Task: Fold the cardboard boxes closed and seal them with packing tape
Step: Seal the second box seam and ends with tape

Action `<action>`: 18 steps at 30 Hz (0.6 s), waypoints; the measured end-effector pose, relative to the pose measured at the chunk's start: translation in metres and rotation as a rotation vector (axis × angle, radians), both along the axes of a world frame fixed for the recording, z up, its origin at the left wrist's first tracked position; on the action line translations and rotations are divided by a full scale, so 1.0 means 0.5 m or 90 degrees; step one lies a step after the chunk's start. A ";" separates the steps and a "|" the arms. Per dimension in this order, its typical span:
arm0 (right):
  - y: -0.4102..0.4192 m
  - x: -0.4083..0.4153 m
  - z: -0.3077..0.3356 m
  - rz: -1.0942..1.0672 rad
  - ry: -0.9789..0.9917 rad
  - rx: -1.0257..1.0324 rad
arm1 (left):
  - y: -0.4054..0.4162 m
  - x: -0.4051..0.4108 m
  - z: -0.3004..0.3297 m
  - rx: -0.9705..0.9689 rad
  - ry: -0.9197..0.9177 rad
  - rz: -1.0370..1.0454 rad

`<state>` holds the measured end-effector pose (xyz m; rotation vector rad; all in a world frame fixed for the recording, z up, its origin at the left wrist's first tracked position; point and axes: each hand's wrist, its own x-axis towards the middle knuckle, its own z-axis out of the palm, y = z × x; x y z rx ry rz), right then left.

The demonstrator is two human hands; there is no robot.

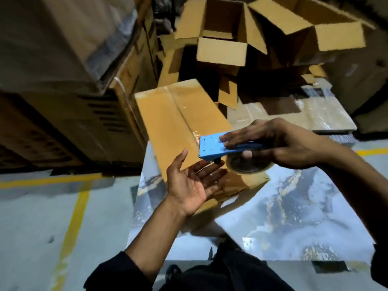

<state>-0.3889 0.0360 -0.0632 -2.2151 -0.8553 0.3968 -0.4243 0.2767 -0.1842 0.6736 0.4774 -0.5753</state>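
Observation:
A closed cardboard box (176, 114) lies on the marbled table (294, 211), with clear tape running along its centre seam. My right hand (279, 141) grips a blue tape dispenser (212, 147) over the box's near end; the tape roll (247, 164) sits under it. My left hand (192, 183) is held palm up with straight fingers just below the dispenser's front edge, over the box's near corner, holding nothing.
Two open cardboard boxes (222, 38) (310, 30) with raised flaps stand behind. A flat taped carton (294, 114) lies to the right. Stacked cartons (63, 80) rise on the left. The floor (42, 217) carries yellow lines.

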 end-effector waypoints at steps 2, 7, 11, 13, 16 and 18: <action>0.053 -0.002 -0.001 0.044 -0.017 -0.052 | 0.041 -0.020 -0.001 -0.065 0.006 0.044; 0.152 -0.006 -0.014 0.118 -0.058 -0.114 | 0.123 -0.059 -0.006 -0.104 0.027 0.120; 0.200 -0.017 -0.014 0.171 -0.064 -0.102 | 0.133 -0.095 -0.008 -0.064 0.051 0.175; 0.214 -0.019 -0.013 0.197 -0.064 -0.106 | 0.130 -0.109 -0.003 0.035 0.040 0.205; 0.228 -0.021 -0.014 0.251 -0.097 -0.152 | 0.137 -0.123 -0.008 0.243 -0.022 0.258; 0.229 -0.025 -0.023 0.304 -0.103 -0.163 | 0.135 -0.140 -0.015 0.329 -0.043 0.286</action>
